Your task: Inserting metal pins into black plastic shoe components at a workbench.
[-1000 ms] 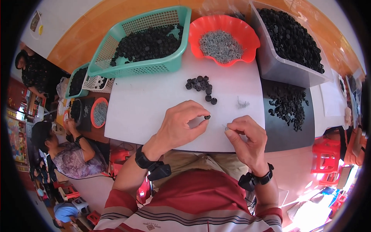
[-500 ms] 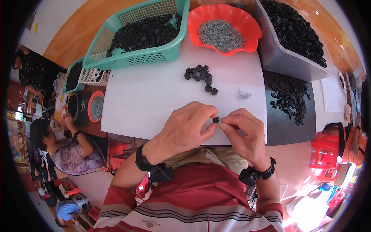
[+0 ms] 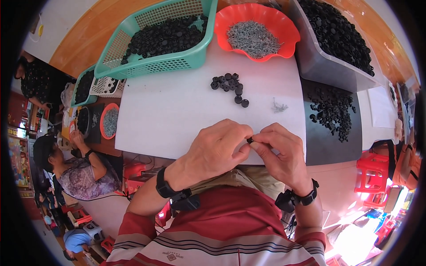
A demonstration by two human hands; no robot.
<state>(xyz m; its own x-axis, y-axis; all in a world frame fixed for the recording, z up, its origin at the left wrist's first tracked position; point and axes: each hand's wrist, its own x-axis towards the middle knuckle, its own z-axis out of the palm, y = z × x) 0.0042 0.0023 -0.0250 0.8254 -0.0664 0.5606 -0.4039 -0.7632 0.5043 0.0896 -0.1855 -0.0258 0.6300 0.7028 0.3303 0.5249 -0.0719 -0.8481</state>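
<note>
At left hand [image 3: 218,146] fingertips [image 3: 247,131], black piece [image 3: 250,140]

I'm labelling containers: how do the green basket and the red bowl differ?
The green basket is roughly rectangular with perforated walls; the red bowl is rounded with a wavy rim. The basket holds black parts, the bowl thin silvery metal pieces. Both are open-topped.

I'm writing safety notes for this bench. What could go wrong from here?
The small, round, black plastic-looking part is pinched in the left hand and the right hand's fingers meet it; it could slip.

The thin silver metal pins lie loose just beyond the right hand, so a nudge might scatter them.

The loose group of round black parts might roll if bumped.
</note>
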